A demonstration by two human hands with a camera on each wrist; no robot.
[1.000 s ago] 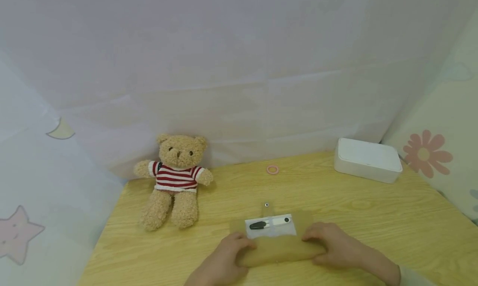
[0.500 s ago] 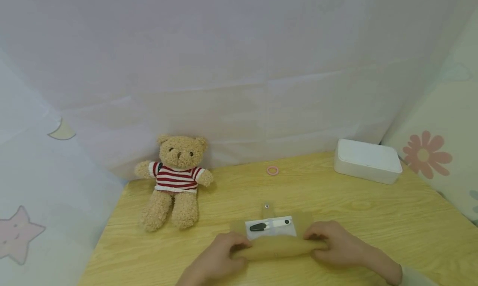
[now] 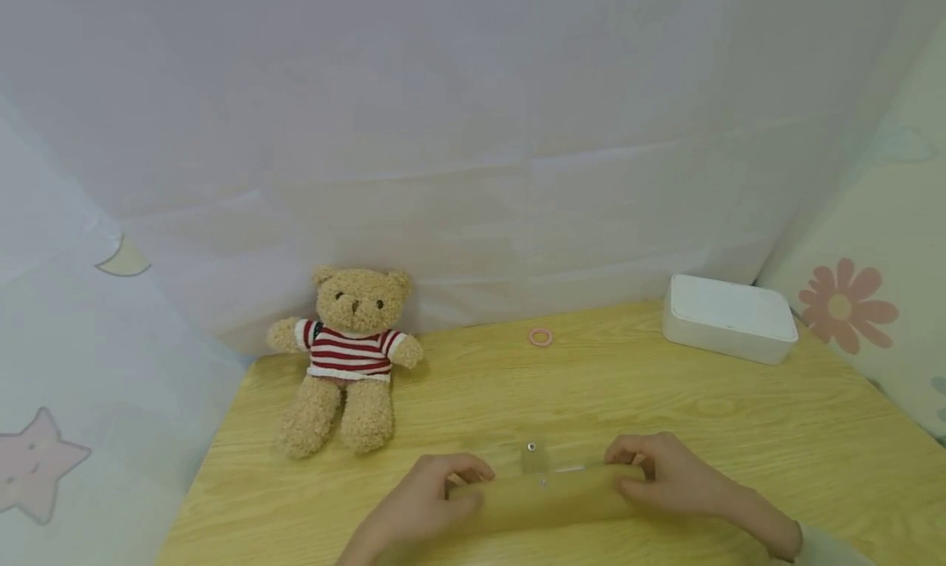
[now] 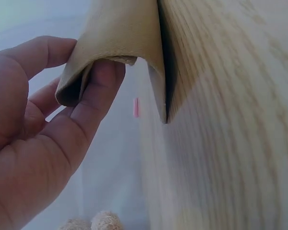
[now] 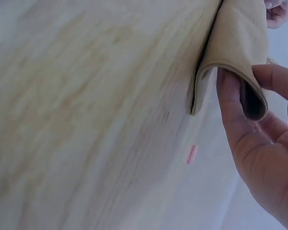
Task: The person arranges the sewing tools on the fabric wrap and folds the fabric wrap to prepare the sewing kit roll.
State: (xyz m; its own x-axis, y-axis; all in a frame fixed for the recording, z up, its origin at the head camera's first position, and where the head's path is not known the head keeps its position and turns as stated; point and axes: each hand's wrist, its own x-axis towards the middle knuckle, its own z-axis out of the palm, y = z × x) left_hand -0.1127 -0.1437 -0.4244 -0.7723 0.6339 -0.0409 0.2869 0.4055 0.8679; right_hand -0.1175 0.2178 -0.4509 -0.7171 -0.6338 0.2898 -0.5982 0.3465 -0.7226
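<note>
A tan leather-like roll-up case (image 3: 547, 507) lies partly rolled near the front of the table, its layers curling in the wrist views. Its strap with a metal snap (image 3: 531, 448) points to the back, and a second stud shows on the roll. My left hand (image 3: 432, 500) pinches the left end, with fingers on both sides of the curled edge (image 4: 117, 31) in the left wrist view. My right hand (image 3: 668, 477) pinches the right end in the same way, around the curl (image 5: 240, 40). Only a thin pale strip of the case's inside shows; the white-handled snips are hidden.
A teddy bear (image 3: 349, 354) in a striped sweater sits at the back left of the wooden table (image 3: 473, 385). A pink ring (image 3: 540, 338) lies near the back edge. At the back right stands a white box (image 3: 730, 319). Fabric walls close off the back and sides.
Both hands have rolled the case's near part further toward the back, covering the white insert and the snips. The snap strap now lies closer to the hands. Bear, ring and box stay put.
</note>
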